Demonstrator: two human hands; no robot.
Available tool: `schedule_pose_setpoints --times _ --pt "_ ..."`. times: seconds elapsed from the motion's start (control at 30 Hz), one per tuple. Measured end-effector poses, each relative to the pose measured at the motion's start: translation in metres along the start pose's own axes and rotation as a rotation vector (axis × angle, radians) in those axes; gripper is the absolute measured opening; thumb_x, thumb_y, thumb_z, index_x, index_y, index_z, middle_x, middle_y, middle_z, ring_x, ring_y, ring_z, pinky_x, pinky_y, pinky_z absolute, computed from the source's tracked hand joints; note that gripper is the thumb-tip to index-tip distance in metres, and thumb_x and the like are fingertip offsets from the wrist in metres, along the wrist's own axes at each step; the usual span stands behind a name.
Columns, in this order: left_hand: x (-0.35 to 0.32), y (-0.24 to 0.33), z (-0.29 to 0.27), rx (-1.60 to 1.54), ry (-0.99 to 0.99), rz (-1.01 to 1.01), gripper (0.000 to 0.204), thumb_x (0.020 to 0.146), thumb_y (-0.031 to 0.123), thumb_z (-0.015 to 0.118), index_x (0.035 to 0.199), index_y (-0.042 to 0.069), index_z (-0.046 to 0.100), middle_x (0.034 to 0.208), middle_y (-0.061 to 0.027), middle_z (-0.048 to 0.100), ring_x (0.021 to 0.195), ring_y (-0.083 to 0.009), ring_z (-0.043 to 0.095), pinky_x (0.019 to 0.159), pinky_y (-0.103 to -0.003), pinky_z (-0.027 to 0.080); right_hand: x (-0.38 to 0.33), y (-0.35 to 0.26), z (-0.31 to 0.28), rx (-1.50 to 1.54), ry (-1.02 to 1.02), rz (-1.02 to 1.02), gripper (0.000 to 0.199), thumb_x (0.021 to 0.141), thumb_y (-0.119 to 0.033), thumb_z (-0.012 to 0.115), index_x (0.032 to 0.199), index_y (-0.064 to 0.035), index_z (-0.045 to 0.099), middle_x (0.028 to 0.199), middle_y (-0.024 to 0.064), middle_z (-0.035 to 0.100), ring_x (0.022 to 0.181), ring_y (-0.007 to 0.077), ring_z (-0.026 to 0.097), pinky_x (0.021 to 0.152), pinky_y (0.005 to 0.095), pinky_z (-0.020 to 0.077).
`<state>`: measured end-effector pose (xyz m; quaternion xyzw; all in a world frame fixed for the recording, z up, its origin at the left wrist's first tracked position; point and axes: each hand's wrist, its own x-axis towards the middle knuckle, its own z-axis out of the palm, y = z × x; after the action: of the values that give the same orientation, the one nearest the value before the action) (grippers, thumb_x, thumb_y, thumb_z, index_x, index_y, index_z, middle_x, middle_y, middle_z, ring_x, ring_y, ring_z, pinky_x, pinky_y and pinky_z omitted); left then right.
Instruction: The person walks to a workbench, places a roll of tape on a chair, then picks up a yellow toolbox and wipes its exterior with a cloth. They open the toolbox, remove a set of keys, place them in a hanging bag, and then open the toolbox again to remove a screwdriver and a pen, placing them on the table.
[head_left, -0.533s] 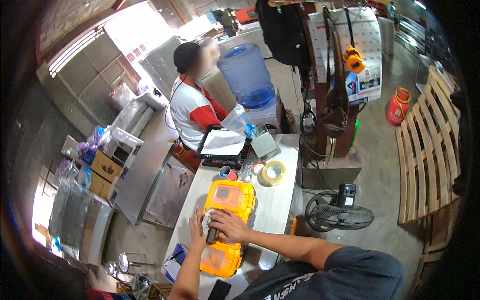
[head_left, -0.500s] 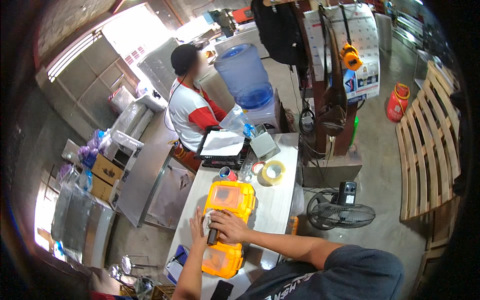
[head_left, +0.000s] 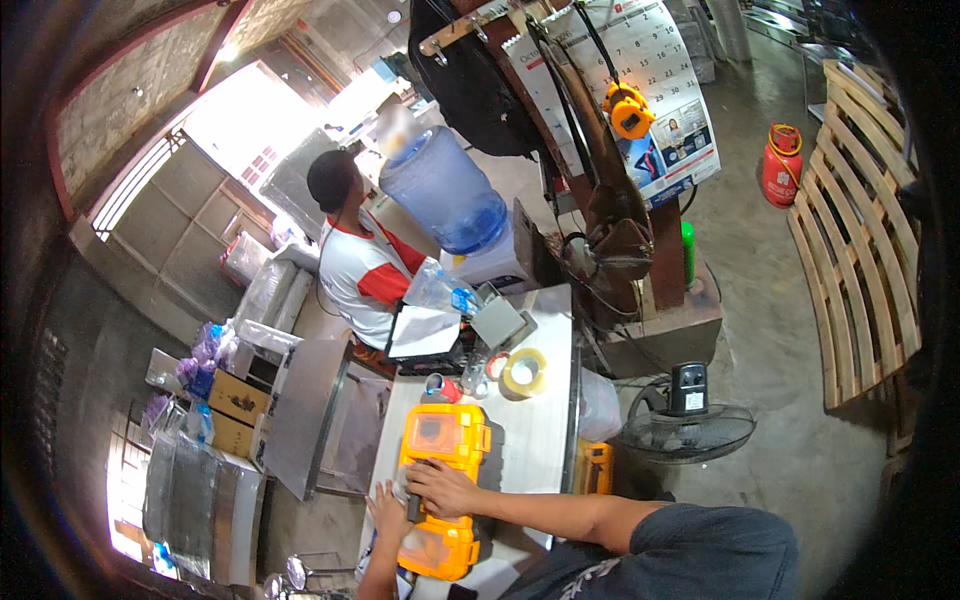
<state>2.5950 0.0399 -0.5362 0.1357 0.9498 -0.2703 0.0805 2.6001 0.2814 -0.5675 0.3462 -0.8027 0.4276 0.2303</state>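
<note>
An orange tool case (head_left: 447,428) with clear windows in its lid and a dark handle (head_left: 415,508) lies on the white table (head_left: 540,400). My right hand (head_left: 442,488) presses down on the middle of the lid by the handle, fingers bent over a crumpled white cloth that is mostly hidden. My left hand (head_left: 388,515) rests against the case's left edge, its fingers stretched out and apart.
Behind the case are a can (head_left: 440,388), a roll of clear tape (head_left: 523,372), a grey box (head_left: 500,322) and papers on a black tray (head_left: 425,332). A person (head_left: 350,270) sits beyond, near a water bottle (head_left: 445,190). A fan (head_left: 690,425) stands right.
The view has tilted, so the table and case sit lower in the picture. Both hands stay on the case; the white cloth shows less than before.
</note>
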Motion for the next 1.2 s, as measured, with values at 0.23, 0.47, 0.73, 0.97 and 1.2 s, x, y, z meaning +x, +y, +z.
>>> schedule_pose_setpoints --times 0.23,0.47,0.73,0.97,1.2 --pt "0.003 -0.005 0.002 -1.471 -0.225 -0.381 0.073 0.104 0.049 0.052 0.145 -0.011 0.048 0.147 -0.0254 0.054 0.138 -0.0320 0.049 0.117 -0.037 0.035 -0.001 0.001 0.001 0.030 0.005 -0.020 0.053 0.080 -0.020 0.067 0.131 -0.0111 0.058 0.140 0.0124 0.053 0.146 0.0301 0.040 0.123 0.0512 0.0256" --pt "-0.086 -0.018 -0.026 -0.918 -0.231 -0.158 0.067 0.105 0.042 0.051 0.147 -0.010 0.046 0.149 -0.0311 0.050 0.145 -0.0402 0.042 0.119 -0.043 0.033 -0.002 0.004 0.002 0.034 -0.040 -0.027 0.055 0.080 -0.021 0.069 0.133 -0.0104 0.057 0.143 0.0124 0.052 0.147 0.0304 0.038 0.123 0.0520 0.0249" --pt "-0.144 -0.053 0.002 -0.854 -0.444 -0.240 0.073 0.099 0.032 0.060 0.161 0.004 0.032 0.162 -0.0250 0.036 0.152 -0.0454 0.030 0.127 -0.049 0.022 0.000 0.005 0.007 0.043 -0.038 -0.016 0.057 0.079 -0.020 0.067 0.134 -0.0109 0.057 0.142 0.0120 0.054 0.147 0.0303 0.040 0.122 0.0535 0.0266" --pt "-0.155 0.080 0.017 -0.765 0.351 -0.377 0.085 0.094 0.047 0.061 0.155 -0.007 0.037 0.162 -0.0315 0.031 0.155 -0.0420 0.024 0.123 -0.063 0.017 0.000 0.006 0.014 -0.039 0.014 -0.026 0.058 0.073 -0.022 0.068 0.130 -0.0116 0.061 0.139 0.0139 0.056 0.142 0.0332 0.046 0.119 0.0533 0.0326" --pt "-0.009 0.000 0.016 -1.120 0.016 -0.433 0.075 0.105 0.050 0.046 0.158 -0.003 0.033 0.154 -0.0292 0.046 0.141 -0.0417 0.048 0.121 -0.048 0.034 0.000 0.011 0.026 -0.072 0.107 -0.063 0.054 0.067 -0.017 0.069 0.121 -0.0101 0.067 0.132 0.0161 0.062 0.134 0.0403 0.053 0.113 0.0561 0.0401"
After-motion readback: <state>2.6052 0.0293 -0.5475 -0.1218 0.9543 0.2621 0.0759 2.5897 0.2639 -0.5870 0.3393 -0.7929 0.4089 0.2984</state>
